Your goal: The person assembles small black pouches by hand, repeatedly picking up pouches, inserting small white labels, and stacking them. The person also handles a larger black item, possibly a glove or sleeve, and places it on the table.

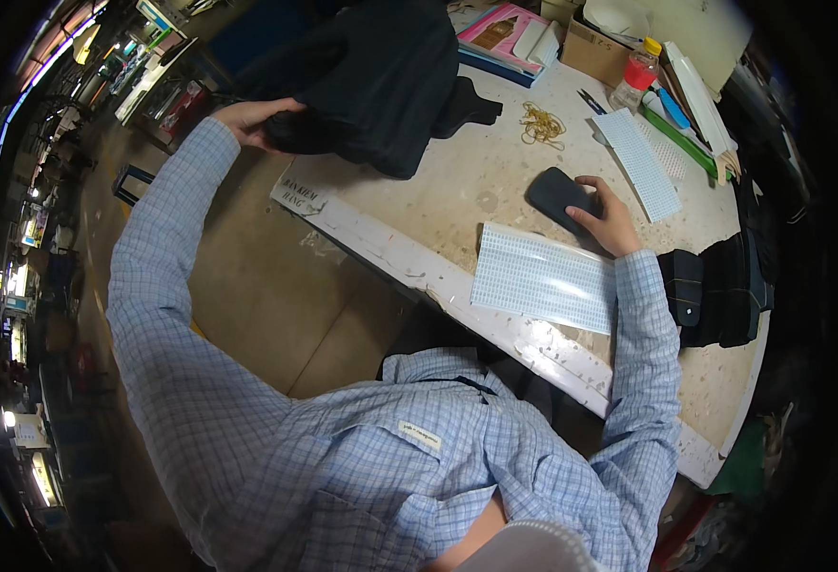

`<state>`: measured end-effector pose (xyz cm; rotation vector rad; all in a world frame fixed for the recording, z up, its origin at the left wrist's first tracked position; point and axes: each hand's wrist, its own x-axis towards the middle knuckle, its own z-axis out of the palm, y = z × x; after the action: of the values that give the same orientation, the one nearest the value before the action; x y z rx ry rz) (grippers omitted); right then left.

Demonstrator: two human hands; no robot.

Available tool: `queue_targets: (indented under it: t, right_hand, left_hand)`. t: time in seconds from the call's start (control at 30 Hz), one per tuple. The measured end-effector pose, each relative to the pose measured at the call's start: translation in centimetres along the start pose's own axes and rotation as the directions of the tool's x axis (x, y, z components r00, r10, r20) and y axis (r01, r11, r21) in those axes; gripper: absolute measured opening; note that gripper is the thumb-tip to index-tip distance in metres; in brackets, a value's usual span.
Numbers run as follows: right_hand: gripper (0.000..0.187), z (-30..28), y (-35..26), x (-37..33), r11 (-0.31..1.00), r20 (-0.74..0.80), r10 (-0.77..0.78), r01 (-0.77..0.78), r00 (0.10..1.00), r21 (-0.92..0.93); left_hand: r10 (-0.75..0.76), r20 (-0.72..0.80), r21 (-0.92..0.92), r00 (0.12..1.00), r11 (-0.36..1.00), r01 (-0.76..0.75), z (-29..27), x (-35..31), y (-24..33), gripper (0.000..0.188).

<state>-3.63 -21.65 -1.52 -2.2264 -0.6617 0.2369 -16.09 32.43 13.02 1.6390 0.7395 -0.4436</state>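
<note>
My left hand (252, 122) reaches far out to the left and grips the edge of a pile of black fabric (371, 81) at the table's far left corner. My right hand (607, 217) rests on a small dark flat pad (554, 194) lying on the speckled table (481, 181). Just in front of that hand lies a sheet of small white labels (543, 278). A second label sheet (640, 164) lies a little beyond it.
A tangle of rubber bands (541, 124), scissors (589, 100), a small bottle with a yellow cap (638, 69), a cardboard box (595, 50), pink-covered books (505, 33) and rulers (700, 91) crowd the table's far side. Dark checked cloth (719, 291) hangs at the right edge.
</note>
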Motion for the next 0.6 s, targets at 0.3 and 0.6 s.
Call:
queue_targets:
  t: [0.3,0.6]
  right_hand:
    - [0.053,0.0,0.3,0.4,0.999,-0.018,0.032,-0.032,0.999,-0.031]
    - [0.046,-2.4,1.4,1.7,0.974,-0.173,0.029,0.01,0.985,0.225]
  left_hand:
    - [0.12,-0.05,-0.406,0.992,0.905,-0.13,3.3,-3.1,-8.1,0.062]
    - [0.237,-0.052,-0.407,0.97,0.882,-0.237,6.2,-9.7,-15.2,0.054]
